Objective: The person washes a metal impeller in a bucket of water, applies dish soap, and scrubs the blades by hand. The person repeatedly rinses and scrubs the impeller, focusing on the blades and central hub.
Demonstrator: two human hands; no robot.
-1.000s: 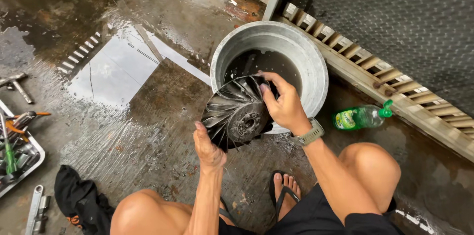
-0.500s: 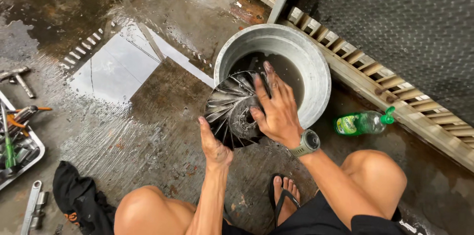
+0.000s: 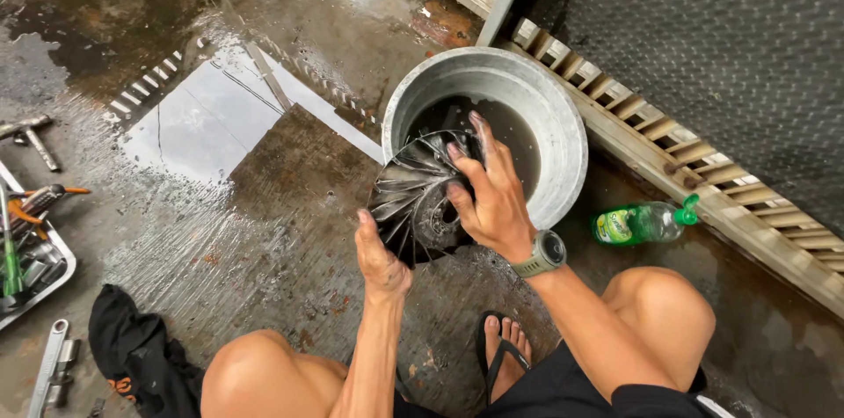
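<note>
Galvanised metal bucket point(image 3: 563, 110) of murky water sits before us; our left hand point(image 3: 380, 258) and right hand point(image 3: 492, 194) grip a dark finned metal fan wheel point(image 3: 413, 198), tilted over its rim for washing.

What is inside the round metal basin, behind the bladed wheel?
The metal basin holds dark, murky water. The bladed wheel, held by the left hand and right hand, leans over its near rim and covers that part; the bottom is hidden.
</note>
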